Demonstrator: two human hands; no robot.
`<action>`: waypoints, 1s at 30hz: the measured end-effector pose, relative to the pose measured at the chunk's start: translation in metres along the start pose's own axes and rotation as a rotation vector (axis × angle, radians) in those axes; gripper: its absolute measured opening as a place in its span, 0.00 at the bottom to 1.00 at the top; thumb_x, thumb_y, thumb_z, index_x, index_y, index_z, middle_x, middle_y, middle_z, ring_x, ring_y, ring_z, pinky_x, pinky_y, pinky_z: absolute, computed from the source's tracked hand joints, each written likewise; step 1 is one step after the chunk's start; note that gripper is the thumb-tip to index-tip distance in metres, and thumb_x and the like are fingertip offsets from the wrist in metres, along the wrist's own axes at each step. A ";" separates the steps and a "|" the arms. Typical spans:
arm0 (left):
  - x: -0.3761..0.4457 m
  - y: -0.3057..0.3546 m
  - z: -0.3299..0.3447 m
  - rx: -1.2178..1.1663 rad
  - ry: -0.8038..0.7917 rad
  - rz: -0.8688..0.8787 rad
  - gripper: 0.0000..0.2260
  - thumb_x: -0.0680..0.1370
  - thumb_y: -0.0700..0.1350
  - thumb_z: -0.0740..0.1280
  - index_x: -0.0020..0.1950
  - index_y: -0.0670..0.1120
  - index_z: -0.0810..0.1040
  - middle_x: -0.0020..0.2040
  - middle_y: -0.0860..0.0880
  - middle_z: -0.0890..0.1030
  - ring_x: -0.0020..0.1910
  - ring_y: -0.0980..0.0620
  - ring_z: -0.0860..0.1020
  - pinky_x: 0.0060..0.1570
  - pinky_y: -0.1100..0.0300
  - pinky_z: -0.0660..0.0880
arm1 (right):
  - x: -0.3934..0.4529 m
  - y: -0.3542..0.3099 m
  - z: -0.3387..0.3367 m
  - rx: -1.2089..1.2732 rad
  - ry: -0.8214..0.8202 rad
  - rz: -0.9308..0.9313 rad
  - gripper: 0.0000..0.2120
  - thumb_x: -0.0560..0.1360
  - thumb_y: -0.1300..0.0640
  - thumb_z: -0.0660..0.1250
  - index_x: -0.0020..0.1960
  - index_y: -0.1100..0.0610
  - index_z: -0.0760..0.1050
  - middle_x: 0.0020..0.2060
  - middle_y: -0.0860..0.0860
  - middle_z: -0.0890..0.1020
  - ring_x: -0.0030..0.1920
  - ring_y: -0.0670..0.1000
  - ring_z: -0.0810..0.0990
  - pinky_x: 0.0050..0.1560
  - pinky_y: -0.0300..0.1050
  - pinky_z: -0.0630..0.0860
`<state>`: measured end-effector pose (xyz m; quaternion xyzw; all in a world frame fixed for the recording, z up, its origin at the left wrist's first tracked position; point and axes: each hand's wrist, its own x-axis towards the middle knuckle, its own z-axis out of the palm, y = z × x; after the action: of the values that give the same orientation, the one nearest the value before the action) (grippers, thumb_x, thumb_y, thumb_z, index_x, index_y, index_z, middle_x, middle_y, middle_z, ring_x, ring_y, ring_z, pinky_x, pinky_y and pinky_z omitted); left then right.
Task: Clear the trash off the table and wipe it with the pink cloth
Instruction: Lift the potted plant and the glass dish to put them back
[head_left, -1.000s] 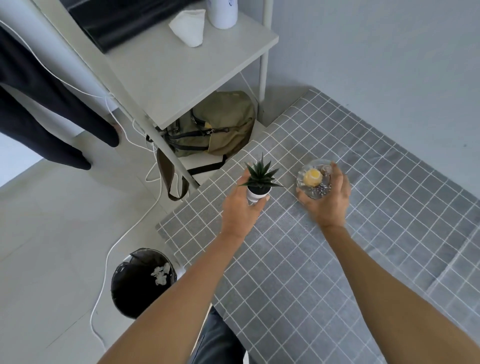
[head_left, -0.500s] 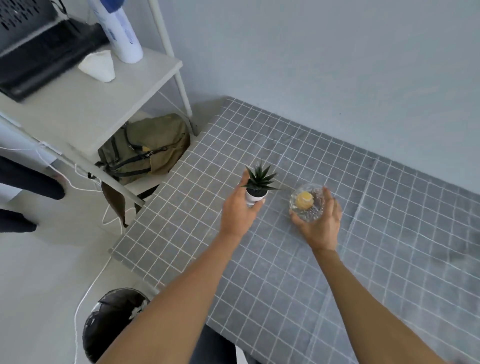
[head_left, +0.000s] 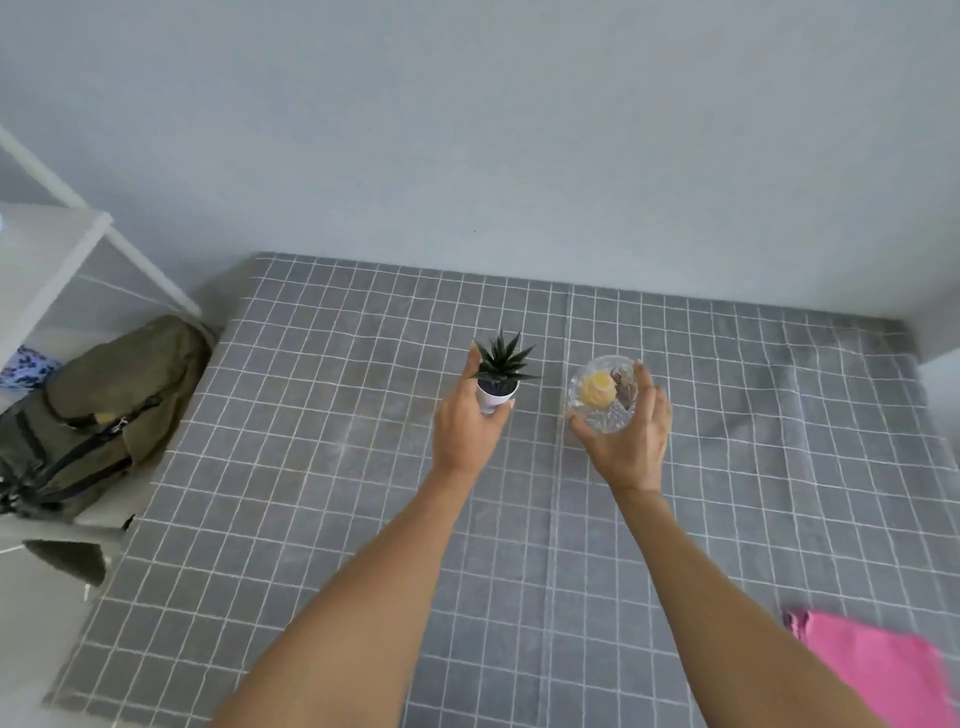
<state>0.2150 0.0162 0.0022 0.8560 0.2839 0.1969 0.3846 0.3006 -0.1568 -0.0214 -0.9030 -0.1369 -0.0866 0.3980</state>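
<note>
Over the middle of the desk (head_left: 322, 467), the left hand (head_left: 465, 434) has its fingers (head_left: 474, 364) curled round the white pot of a small spiky plant (head_left: 500, 371), thumb on the near side, so the pot is grasped and sits upright in the grip. Just beside it, the right hand (head_left: 631, 436) cups a clear glass bowl (head_left: 602, 392), its fingers wrapped along the bowl's right rim and its thumb at the near edge; a yellow lump and some brownish bits lie inside. Whether plant or bowl rests on the desk or is lifted cannot be told. A grey cloth with a white grid covers the desk. The pink cloth (head_left: 878, 670) lies flat at the near right corner, well apart from both hands. An olive backpack (head_left: 98, 410) sits on the low shelf (head_left: 41, 249) to the left.
</note>
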 end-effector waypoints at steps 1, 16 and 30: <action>0.005 0.002 0.007 -0.002 0.004 -0.005 0.29 0.72 0.47 0.74 0.70 0.42 0.71 0.60 0.46 0.81 0.53 0.46 0.80 0.48 0.58 0.74 | 0.005 0.004 0.000 -0.004 -0.002 0.015 0.45 0.62 0.51 0.79 0.73 0.60 0.63 0.55 0.59 0.73 0.57 0.58 0.71 0.63 0.63 0.68; 0.056 -0.002 0.072 -0.012 0.109 -0.080 0.19 0.70 0.48 0.76 0.54 0.37 0.79 0.51 0.43 0.83 0.46 0.46 0.80 0.44 0.62 0.72 | 0.042 0.025 0.051 -0.036 -0.052 0.136 0.48 0.64 0.45 0.78 0.76 0.55 0.57 0.67 0.67 0.66 0.68 0.68 0.63 0.69 0.65 0.62; 0.057 -0.008 0.073 -0.043 0.088 -0.020 0.16 0.71 0.48 0.76 0.51 0.39 0.78 0.46 0.44 0.83 0.45 0.48 0.81 0.42 0.63 0.73 | 0.048 0.023 0.052 -0.201 -0.080 0.124 0.48 0.68 0.34 0.70 0.76 0.51 0.49 0.69 0.68 0.64 0.68 0.69 0.64 0.67 0.63 0.66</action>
<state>0.2959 0.0170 -0.0430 0.8353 0.3047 0.2363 0.3919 0.3557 -0.1239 -0.0594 -0.9478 -0.0871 -0.0391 0.3042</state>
